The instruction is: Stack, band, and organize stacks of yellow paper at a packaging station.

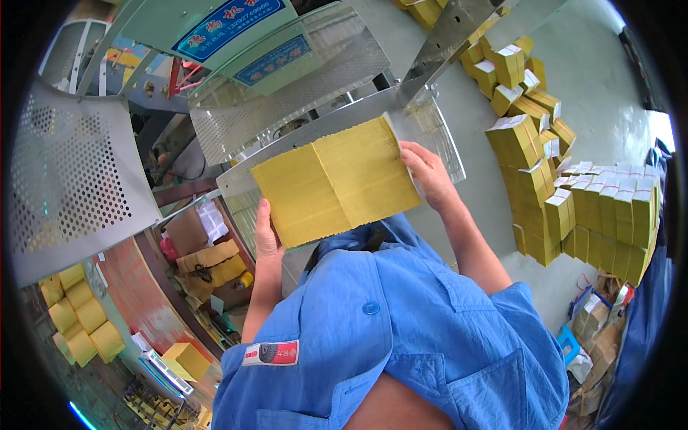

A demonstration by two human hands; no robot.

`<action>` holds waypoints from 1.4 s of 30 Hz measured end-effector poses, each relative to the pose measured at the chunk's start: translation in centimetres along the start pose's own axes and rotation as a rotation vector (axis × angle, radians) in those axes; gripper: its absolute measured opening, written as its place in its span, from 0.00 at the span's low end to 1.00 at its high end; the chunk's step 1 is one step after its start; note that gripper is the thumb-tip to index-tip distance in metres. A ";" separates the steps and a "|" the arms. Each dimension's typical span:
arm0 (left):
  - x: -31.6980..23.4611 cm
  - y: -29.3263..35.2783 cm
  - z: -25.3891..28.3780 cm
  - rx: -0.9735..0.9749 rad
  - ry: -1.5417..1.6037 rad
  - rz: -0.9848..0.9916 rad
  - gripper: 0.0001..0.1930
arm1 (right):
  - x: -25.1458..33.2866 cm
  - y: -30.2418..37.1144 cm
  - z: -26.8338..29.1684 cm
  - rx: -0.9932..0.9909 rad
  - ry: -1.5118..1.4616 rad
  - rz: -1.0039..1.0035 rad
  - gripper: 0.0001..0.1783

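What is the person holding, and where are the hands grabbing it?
A stack of yellow paper sheets: left hand grips its lower-left edge, right hand its right edge.

The one view sits on the person's head and looks steeply down the front of the blue shirt [401,337] to the metal machine table [322,129] close below. Its wide lens bends the edges and takes in the floor [609,93] on the right, further off.
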State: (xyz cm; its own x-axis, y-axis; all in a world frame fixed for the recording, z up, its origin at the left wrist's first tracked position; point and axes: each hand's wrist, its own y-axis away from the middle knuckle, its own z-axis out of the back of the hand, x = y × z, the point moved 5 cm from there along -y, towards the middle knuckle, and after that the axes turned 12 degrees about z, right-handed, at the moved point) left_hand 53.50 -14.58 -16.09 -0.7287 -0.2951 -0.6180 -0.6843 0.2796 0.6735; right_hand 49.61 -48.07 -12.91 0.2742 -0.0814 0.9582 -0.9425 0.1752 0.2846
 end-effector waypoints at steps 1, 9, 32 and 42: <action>0.0 -0.1 0.0 0.000 -0.010 -0.012 0.31 | -0.2 0.0 0.2 -0.025 -0.037 -0.008 0.26; 0.1 -0.4 0.6 0.025 -0.027 0.049 0.34 | -0.6 0.3 0.3 0.014 -0.142 -0.027 0.25; 1.0 -1.4 -4.5 0.026 -0.533 -0.378 0.20 | 2.1 -8.8 1.0 -0.068 -0.401 0.270 0.09; 1.7 -4.2 -10.4 0.024 -0.473 -0.569 0.17 | -0.7 -8.4 6.3 -0.486 -0.178 0.250 0.09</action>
State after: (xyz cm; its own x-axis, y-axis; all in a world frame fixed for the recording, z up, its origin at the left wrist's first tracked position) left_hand 55.40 -25.69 -15.70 -0.1906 0.0238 -0.9814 -0.9561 0.2220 0.1910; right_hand 56.13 -55.64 -16.17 -0.0219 -0.1366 0.9904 -0.7671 0.6376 0.0710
